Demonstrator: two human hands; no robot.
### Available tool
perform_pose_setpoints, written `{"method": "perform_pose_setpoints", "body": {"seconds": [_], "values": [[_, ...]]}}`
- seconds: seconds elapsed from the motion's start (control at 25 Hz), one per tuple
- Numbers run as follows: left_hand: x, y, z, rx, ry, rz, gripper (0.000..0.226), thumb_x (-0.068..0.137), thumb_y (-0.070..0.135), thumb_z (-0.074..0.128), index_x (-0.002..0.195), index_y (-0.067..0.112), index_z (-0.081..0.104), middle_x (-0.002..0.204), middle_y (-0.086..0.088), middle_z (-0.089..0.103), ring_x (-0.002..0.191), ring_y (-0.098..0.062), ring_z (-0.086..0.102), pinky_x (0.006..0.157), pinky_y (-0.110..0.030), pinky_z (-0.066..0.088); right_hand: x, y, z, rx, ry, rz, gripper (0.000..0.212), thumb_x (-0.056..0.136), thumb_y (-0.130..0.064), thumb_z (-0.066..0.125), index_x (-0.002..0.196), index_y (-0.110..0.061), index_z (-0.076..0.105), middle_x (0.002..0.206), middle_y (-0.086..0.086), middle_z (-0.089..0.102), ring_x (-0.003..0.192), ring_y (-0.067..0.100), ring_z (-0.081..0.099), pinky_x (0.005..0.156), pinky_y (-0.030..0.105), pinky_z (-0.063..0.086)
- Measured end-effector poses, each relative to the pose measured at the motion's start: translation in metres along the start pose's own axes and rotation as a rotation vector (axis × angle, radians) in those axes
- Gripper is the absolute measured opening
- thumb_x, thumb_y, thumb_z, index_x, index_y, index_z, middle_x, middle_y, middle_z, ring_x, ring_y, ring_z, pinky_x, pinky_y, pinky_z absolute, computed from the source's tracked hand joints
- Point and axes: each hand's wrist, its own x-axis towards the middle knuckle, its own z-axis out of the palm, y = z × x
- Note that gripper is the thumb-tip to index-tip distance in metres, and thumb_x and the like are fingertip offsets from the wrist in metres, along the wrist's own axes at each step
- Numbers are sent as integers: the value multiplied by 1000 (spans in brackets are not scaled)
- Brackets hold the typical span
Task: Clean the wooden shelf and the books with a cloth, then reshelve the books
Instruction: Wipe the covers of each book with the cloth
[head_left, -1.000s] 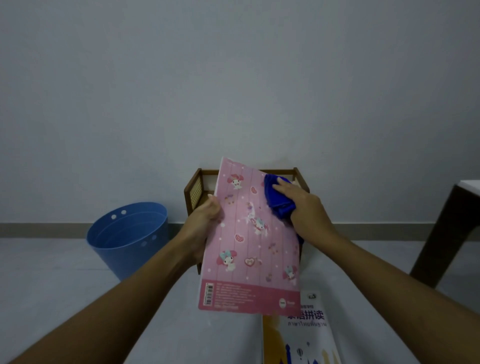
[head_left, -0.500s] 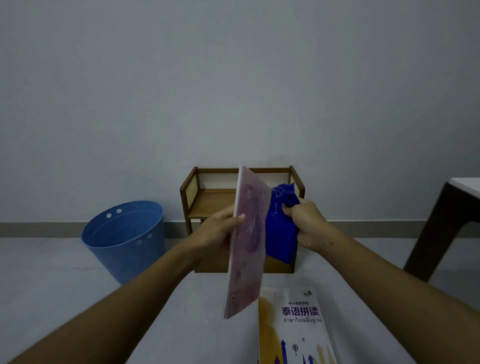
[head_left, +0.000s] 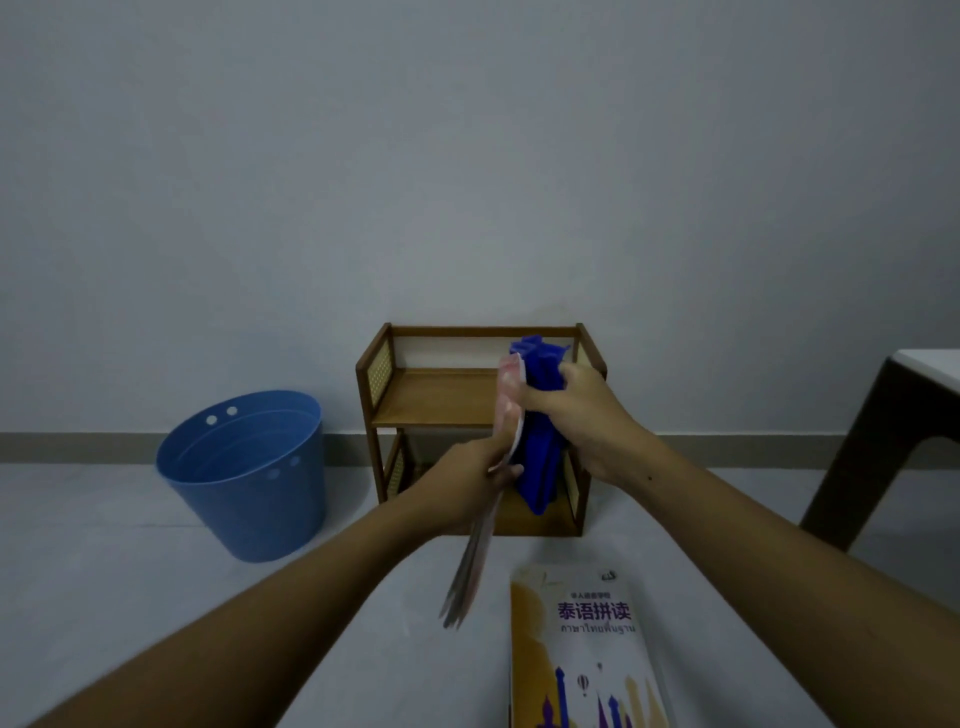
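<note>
Since half a second ago, the pink book has swung fully edge-on to me; the blue cloth hangs at its far face.
My left hand pinches the book mid-edge and my right hand grips the cloth, both before the wooden shelf. Risk: a loose pinch (pages fan out below) drops it onto the yellow book. Shelf posts crowd behind; the bucket and table leg stand well apart.

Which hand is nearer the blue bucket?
Left. The left hand, gripping the pink book, is right of the bucket, not touching it; the right hand, gripping the cloth, is farther right, before the shelf.
</note>
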Motion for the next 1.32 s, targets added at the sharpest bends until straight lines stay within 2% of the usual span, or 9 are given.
{"method": "perform_pose_setpoints", "body": {"seconds": [0.16, 0.28, 0.4, 0.52, 0.68, 0.84, 1.08, 1.2, 1.32], "values": [[5, 1, 13, 34, -32, -9, 55, 97, 29, 44, 145, 13, 23, 115, -2, 60, 97, -8, 61, 80, -19, 50, 1, 4, 4, -207, 174, -28, 12, 92, -14, 54, 100, -5, 59, 95, 12, 66, 85, 25, 66, 82, 35, 54], [4, -5, 20, -82, -221, -91, 70, 95, 35, 48, 151, 26, 6, 132, -1, 49, 107, -9, 56, 74, -16, 48, 1, 12, -8, -335, 274, -56, 11, 94, -12, 52, 90, -5, 58, 77, 5, 60, 66, 16, 58, 59, 21, 45], [-1, -22, 29, -130, -125, -163, 41, 95, 28, 49, 135, 20, 45, 122, 3, 59, 104, -6, 59, 80, -22, 53, -2, 31, -28, -308, 345, -26, 8, 89, -11, 59, 81, -8, 59, 73, 4, 61, 66, 16, 58, 60, 24, 48], [1, -47, 43, -240, 88, -425, 23, 93, 19, 54, 115, 14, 54, 111, 1, 59, 100, -15, 58, 87, -33, 51, 3, 56, -50, -210, 437, 64, 2, 85, -6, 61, 85, -5, 62, 84, 17, 66, 77, 28, 63, 73, 41, 55], [-1, -76, 64, -294, -276, -700, 30, 95, 25, 52, 122, 11, 54, 120, -8, 59, 109, -30, 59, 86, -46, 54, 11, 96, -77, -69, 537, 178, 4, 81, -5, 64, 81, -8, 62, 88, 19, 68, 81, 32, 67, 77, 48, 56], [1, -82, 90, -425, -354, -705, 27, 94, 16, 55, 118, 4, 57, 106, -14, 68, 82, -26, 71, 68, -38, 61, 9, 146, -93, -132, 649, 252, 14, 84, -11, 63, 72, -10, 57, 70, 10, 61, 70, 26, 60, 67, 36, 52], [-2, -101, 164, -417, -331, -827, 20, 92, 11, 56, 108, -1, 58, 98, -18, 68, 74, -31, 71, 58, -40, 60, -12, 234, -114, -286, 267, 570, 9, 88, 2, 58, 96, -3, 58, 87, 14, 62, 76, 25, 59, 63, 33, 50], [-8, -115, 201, -384, -320, -900, 11, 92, 6, 55, 100, -1, 59, 92, -18, 67, 70, -35, 70, 59, -47, 59, -15, 272, -121, -381, 305, 703, 24, 82, 13, 53, 104, 7, 59, 98, 22, 62, 84, 33, 59, 75, 41, 53], [-3, -129, 216, -375, -269, -916, 8, 87, 3, 60, 91, -3, 62, 89, -24, 69, 70, -40, 70, 62, -52, 58, -10, 287, -115, -492, 394, 630, 19, 85, 8, 54, 104, 7, 57, 96, 20, 61, 81, 29, 54, 70, 34, 46]]}}
